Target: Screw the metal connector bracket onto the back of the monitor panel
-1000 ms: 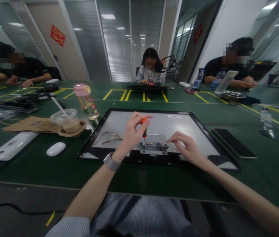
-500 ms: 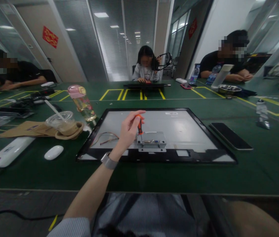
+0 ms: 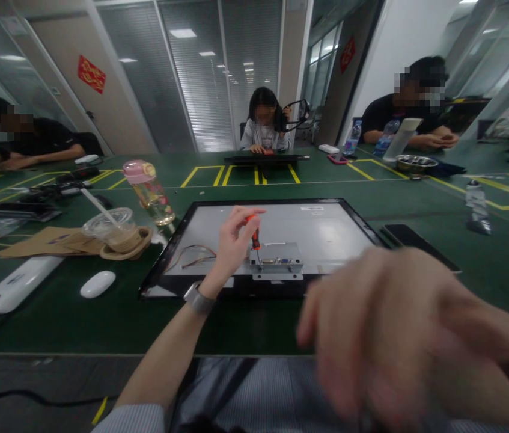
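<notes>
A black-framed flat panel [image 3: 362, 225] lies face down on the green table, grey back upward. A small metal connector bracket [image 3: 276, 268] sits on its near edge. My left hand [image 3: 232, 242] pinches a small orange-handled screwdriver [image 3: 254, 236], held upright with its tip on the left end of the bracket. A watch is on that wrist. My right hand [image 3: 398, 337] is raised close to the camera, large and smeared by motion, away from the panel. Thin coloured wires [image 3: 191, 254] trail across the panel's left part.
To the left are a white mouse [image 3: 97, 283], a white bar-shaped device [image 3: 11, 287], a plastic cup with a straw [image 3: 110, 226] on brown paper, and a pink-capped bottle [image 3: 149, 191]. A black phone [image 3: 416, 238] lies right of the panel. Other people sit at the table's far sides.
My right hand left the bracket, dropped out of sight, and has now come up close to the camera. My left hand keeps the screwdriver on the bracket.
</notes>
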A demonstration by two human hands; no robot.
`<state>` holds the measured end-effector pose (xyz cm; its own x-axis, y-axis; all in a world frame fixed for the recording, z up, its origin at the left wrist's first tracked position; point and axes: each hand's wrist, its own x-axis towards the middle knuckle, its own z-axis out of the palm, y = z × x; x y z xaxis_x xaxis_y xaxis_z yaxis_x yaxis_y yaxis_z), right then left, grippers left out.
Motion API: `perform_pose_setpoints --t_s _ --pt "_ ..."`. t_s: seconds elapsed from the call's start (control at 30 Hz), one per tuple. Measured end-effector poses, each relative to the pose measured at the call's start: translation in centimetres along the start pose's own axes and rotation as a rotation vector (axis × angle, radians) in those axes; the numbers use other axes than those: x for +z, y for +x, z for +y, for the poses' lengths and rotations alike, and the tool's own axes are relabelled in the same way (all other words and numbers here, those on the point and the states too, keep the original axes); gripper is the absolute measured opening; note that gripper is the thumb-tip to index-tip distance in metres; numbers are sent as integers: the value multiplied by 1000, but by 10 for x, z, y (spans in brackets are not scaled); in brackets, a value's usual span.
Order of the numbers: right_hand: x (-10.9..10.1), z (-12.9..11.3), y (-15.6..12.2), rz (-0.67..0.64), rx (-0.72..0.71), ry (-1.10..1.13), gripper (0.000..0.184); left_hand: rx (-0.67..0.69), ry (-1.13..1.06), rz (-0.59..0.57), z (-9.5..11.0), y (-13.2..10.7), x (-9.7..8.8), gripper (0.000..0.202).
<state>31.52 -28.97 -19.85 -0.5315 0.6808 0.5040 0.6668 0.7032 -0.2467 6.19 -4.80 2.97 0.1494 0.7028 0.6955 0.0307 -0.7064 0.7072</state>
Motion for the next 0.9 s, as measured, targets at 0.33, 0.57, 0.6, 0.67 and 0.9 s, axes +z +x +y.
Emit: perform_pose_setpoints --t_s 0.33,0.57,0.6,0.67,0.9 --pt "-89 175 261 -229 485 -318 48 -109 -102 -6 -4 -1 -3 26" --pt "-71 180 249 -311 518 -350 56 -16 -27 56 -1 2 -2 22" --pt "-72 180 250 -310 517 -349 57 20 9 72 0 2 -3 19" --pt "-73 178 251 -306 513 -343 57 31 48 84 1 3 -5 19" --pt "-73 178 250 -318 515 -339 58 -93 -151 -12 -5 1 -5 26"
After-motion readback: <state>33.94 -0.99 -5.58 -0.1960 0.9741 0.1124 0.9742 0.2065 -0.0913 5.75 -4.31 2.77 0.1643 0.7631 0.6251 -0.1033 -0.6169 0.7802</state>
